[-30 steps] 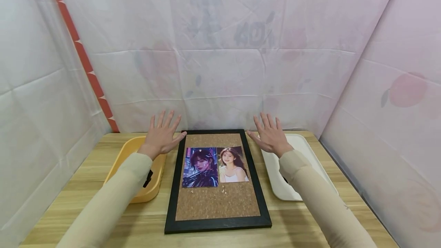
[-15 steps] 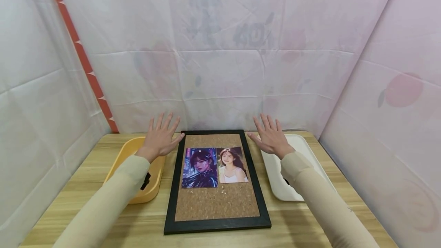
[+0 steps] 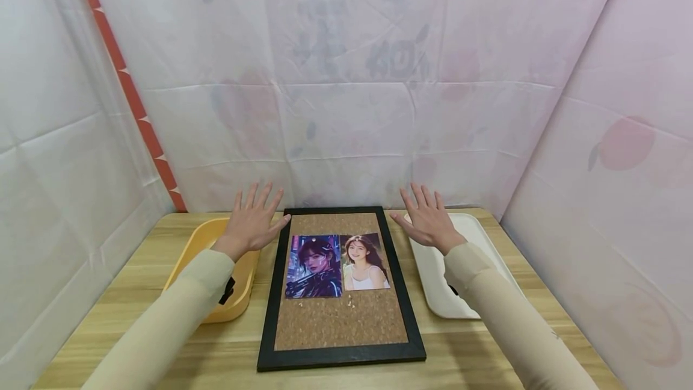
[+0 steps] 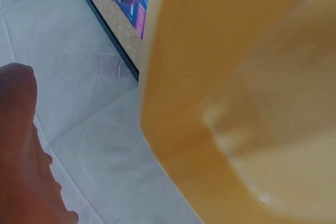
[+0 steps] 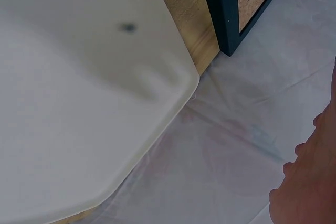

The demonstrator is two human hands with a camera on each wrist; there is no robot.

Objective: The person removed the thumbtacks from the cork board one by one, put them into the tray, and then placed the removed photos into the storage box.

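My left hand (image 3: 251, 223) is held with fingers spread, above the far end of a yellow tray (image 3: 246, 294). On the other side my right hand (image 3: 428, 219), also spread, hovers over the far left part of a white tray (image 3: 435, 294). Neither holds anything. Between them lies a black-framed cork board (image 3: 341, 324). Two pictures are on it: a purple-blue illustrated print (image 3: 315, 266) at left and a photo print (image 3: 365, 263) at right, each with a small pin at its top. In the left wrist view the yellow tray (image 4: 184, 103) fills the right side.
The boards and trays stand on a wooden table (image 3: 135, 312). White printed cloth (image 3: 346, 113) hangs behind and at both sides, with a red strip (image 3: 130, 89) at left. Tiny pale bits (image 3: 351, 301) show on the cork below the pictures. The right wrist view shows a small dark spot (image 5: 127, 27) on the white tray.
The whole head view has shifted slightly, with the scene sitting a little lower. Both hands keep their spread pose; the board and pictures stay as they were.
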